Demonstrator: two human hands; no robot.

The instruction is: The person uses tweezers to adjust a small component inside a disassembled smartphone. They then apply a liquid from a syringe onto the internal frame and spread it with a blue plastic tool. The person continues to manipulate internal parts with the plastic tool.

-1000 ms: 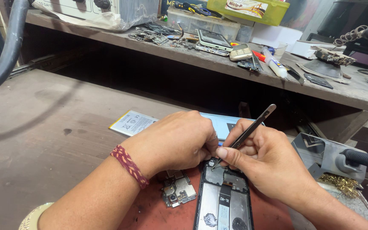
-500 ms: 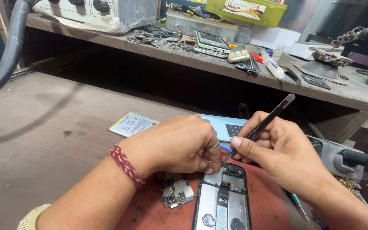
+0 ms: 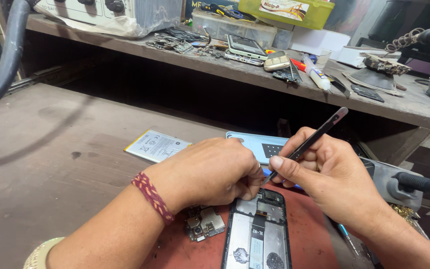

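Note:
An opened phone frame (image 3: 260,234) lies on a red mat (image 3: 309,244) at the bottom centre, its inner parts and a flex strip showing. My left hand (image 3: 210,172), with a red woven band at the wrist, rests over the frame's top left corner, fingertips pinched at its edge. My right hand (image 3: 332,174) holds black tweezers (image 3: 309,142), tips pointing down at the frame's top edge. A small circuit board (image 3: 204,222) lies just left of the frame.
A flat battery (image 3: 158,145) and a light blue phone back cover (image 3: 260,144) lie on the wooden bench beyond my hands. A raised shelf (image 3: 255,69) carries phones, parts, tubes and boxes. A grey tool stand (image 3: 399,182) sits at right, a hose (image 3: 1,65) at left.
My right hand has shifted slightly right and the tweezers tilt lower, tips staying at the frame's top edge. The left hand stays in place on the frame's corner.

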